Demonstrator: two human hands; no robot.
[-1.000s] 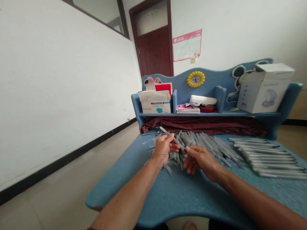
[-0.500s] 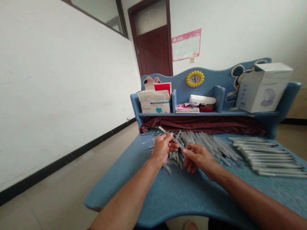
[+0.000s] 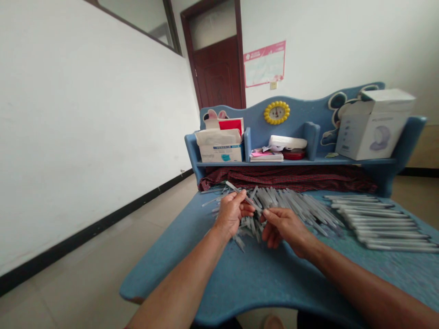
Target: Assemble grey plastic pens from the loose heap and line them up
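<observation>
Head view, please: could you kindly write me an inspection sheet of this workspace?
Surface: blue desk with a shelf along its back.
Job's things: one grey stick held above a loose heap of grey sticks; neat row of sticks at the right.
Clutter: checked cloth, white-and-blue box, white carton, yellow clock.
Hands: left hand and right hand both pinch the grey stick.
Cables: nothing seen.
Surroundings: white wall, brown door, pink poster, tiled floor.

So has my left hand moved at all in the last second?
No. The left hand stays at the pile's left end, below the shelf's left box, pinching the same strip.
</observation>
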